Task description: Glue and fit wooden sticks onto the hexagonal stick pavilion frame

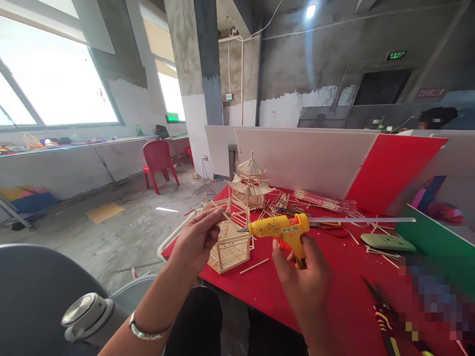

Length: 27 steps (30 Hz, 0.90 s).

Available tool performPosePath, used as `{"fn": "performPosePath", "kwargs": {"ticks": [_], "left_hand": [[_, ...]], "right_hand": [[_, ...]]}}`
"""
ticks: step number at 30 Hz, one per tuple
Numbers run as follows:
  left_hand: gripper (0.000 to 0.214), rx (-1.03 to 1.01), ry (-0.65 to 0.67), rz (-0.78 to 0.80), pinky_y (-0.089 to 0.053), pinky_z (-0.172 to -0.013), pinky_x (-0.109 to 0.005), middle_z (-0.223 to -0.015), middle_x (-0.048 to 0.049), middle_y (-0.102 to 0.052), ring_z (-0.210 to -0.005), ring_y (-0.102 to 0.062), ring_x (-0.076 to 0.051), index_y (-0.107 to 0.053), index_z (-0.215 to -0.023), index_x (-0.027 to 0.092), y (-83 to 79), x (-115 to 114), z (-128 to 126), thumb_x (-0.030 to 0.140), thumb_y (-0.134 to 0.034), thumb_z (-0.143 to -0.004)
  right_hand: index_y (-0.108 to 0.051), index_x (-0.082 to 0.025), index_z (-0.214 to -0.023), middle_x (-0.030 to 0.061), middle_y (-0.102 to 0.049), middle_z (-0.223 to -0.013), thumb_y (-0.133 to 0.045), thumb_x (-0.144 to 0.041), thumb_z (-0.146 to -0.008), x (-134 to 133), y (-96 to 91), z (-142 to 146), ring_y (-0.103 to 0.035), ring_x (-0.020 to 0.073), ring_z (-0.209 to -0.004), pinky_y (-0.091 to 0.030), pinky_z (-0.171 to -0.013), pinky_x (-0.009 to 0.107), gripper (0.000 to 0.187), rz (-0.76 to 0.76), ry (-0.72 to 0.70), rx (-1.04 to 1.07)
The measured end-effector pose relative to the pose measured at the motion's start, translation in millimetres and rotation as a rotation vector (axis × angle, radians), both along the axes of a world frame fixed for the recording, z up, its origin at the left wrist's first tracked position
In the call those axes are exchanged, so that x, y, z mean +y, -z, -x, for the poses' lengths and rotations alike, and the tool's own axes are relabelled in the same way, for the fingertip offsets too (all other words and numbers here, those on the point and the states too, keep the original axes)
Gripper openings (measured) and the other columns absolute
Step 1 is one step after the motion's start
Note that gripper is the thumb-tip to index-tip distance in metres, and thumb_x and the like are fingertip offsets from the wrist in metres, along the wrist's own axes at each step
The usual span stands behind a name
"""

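Note:
My left hand (198,235) pinches a thin wooden stick (221,211) between thumb and fingers, above the red table. My right hand (308,277) is wrapped round the handle of a yellow hot glue gun (276,226). A long clear glue stick (363,219) juts from the gun's back. The nozzle points left, close to the left hand's fingertips; whether it touches the held stick I cannot tell. Below and behind the hands stands a fenced base built of wooden sticks (233,254), partly hidden by the left hand. A tiered stick pagoda (250,185) rises behind it.
On the red table (267,291) lie a loose stick (254,266), bagged sticks (319,200), red-handled scissors (330,227), a green case (388,242) and dark-bladed cutters (384,306). White panels (297,153) border the back. A grey flask (89,316) stands at lower left.

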<state>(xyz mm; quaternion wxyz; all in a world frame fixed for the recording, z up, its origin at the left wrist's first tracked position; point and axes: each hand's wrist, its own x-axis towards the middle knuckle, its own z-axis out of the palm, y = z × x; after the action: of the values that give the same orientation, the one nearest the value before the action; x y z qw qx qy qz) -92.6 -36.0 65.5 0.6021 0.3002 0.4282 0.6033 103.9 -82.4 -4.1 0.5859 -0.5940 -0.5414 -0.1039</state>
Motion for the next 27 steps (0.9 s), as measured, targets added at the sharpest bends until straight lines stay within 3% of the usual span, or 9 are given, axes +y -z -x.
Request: {"fn": "performPosePath", "kwargs": {"ticks": [6,10,27], "left_hand": [[0.009,-0.281,0.014,0.173,-0.022,-0.029,-0.012,-0.065,0.0017,-0.066,-0.036,-0.04,-0.002,-0.064,-0.078,0.013,-2.5,-3.6,-9.8,0.012,-0.073,-0.08],[0.011,-0.35,0.027,0.235,-0.022,-0.027,-0.012,-0.061,0.0022,-0.064,-0.033,-0.04,-0.003,-0.063,-0.079,0.013,-5.4,-7.8,-16.0,0.011,-0.064,-0.089],[0.013,-0.431,0.058,0.26,-0.022,-0.027,-0.013,-0.06,0.0019,-0.064,-0.032,-0.04,-0.004,-0.063,-0.079,0.014,-2.9,-9.9,-15.8,0.013,-0.062,-0.091]], "right_hand": [[-0.06,-0.016,-0.089,-0.0038,-0.053,-0.064,-0.067,-0.037,-0.087,0.0,0.4,-1.6,-0.05,0.0088,-0.049,-0.042,-0.045,0.02,0.022,-0.138,0.043,-0.056],[-0.06,-0.016,-0.09,-0.0033,-0.053,-0.065,-0.066,-0.035,-0.088,0.0,-1.3,-3.2,-0.051,0.0086,-0.049,-0.042,-0.046,0.019,0.02,-0.152,0.049,-0.072],[-0.06,-0.017,-0.092,-0.002,-0.056,-0.067,-0.065,-0.033,-0.088,0.1,-1.4,-4.9,-0.051,0.0097,-0.051,-0.044,-0.05,0.021,0.018,-0.18,0.051,-0.092]]}}
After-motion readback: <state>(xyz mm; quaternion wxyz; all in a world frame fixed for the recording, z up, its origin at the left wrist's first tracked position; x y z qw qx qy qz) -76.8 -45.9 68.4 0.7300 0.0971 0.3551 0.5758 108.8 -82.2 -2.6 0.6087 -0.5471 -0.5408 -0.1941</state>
